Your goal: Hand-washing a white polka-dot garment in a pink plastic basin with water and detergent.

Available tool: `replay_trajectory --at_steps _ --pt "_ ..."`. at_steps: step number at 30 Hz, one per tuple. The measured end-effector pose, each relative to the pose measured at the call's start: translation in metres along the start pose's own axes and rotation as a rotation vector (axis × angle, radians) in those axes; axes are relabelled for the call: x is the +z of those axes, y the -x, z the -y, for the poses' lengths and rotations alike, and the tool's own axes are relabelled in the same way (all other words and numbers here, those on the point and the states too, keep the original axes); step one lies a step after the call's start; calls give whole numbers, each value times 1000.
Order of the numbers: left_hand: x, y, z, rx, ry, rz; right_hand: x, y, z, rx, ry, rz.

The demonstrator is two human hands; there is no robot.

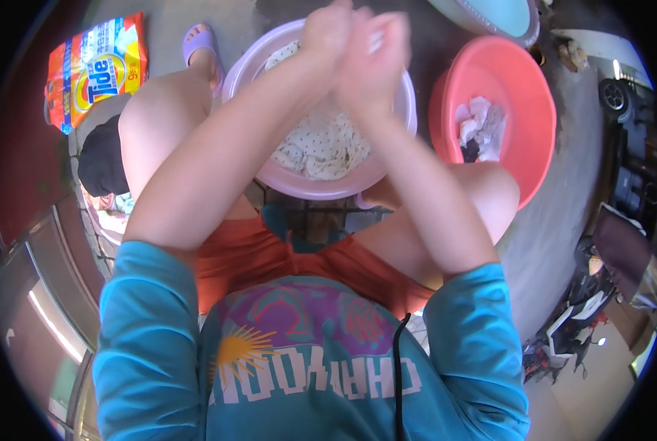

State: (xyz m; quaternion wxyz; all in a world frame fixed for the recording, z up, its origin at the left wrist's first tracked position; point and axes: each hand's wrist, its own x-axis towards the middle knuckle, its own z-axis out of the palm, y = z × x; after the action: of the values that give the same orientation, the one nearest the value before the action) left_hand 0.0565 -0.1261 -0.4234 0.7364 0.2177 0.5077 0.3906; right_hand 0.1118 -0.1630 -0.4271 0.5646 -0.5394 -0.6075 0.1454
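Observation:
My left hand (327, 31) and my right hand (378, 62) are raised close together over a lavender basin (233, 81). Both look curled closed, though motion smears the fingers. A small white patch shows at the fingers of my right hand; whether it is cloth or suds I cannot make out. Under my forearms, a wet white cloth with dark dots (321, 151) lies bunched in the basin. My arms hide part of the cloth and of the basin's middle.
At the right stands a coral-red tub (530, 121) with crumpled white and dark cloths (482, 126). A basin with pale blue inside (501, 15) is at the far right. An orange bag of detergent (97, 70) lies far left. Parked motorbikes (571, 323) stand along the right.

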Motion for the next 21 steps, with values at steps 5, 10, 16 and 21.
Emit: replay_trajectory --at_steps 5,10,16,21 --pt "-19 -25 -2 189 -483 -213 -8 -2 1 341 -69 -105" --pt "30 37 10 25 -156 -152 -45 -62 -19 670 -113 169" --pt "18 9 5 41 -79 -182 -9 -37 1 336 -78 -109" --pt "8 5 0 -44 -119 -160 4 -6 12 -32 -74 -73"
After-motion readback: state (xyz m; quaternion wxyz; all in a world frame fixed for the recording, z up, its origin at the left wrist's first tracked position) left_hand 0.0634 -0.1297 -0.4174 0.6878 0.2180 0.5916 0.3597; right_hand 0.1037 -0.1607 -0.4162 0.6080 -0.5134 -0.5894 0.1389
